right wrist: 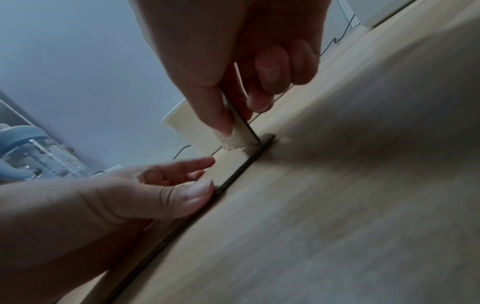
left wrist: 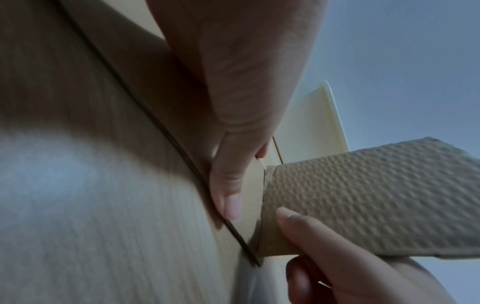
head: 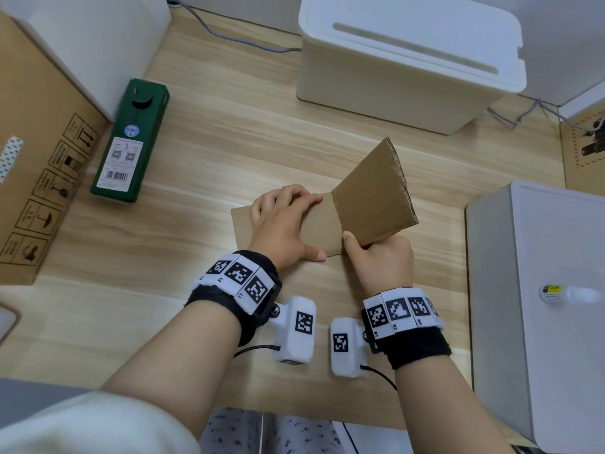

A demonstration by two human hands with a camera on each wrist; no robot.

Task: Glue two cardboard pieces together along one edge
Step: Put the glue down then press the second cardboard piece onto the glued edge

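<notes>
A flat brown cardboard piece (head: 319,235) lies on the wooden table. My left hand (head: 281,221) presses it down with fingers laid across it and the thumb (left wrist: 228,191) along its near edge. A second cardboard piece (head: 373,194) stands tilted up, its left edge meeting the flat piece near its right end. My right hand (head: 360,247) pinches this raised piece at its near lower corner, thumb (right wrist: 221,121) on the front face, fingers behind. In the left wrist view the raised piece (left wrist: 363,195) shows a bumpy surface. A small glue bottle (head: 566,293) lies on the white box at the right.
A green carton (head: 131,142) lies at the left beside a large cardboard box (head: 32,158). A white bin (head: 409,60) stands at the back, with cables beside it. A white box (head: 540,339) fills the right side. Bare wood shows in front of the cardboard.
</notes>
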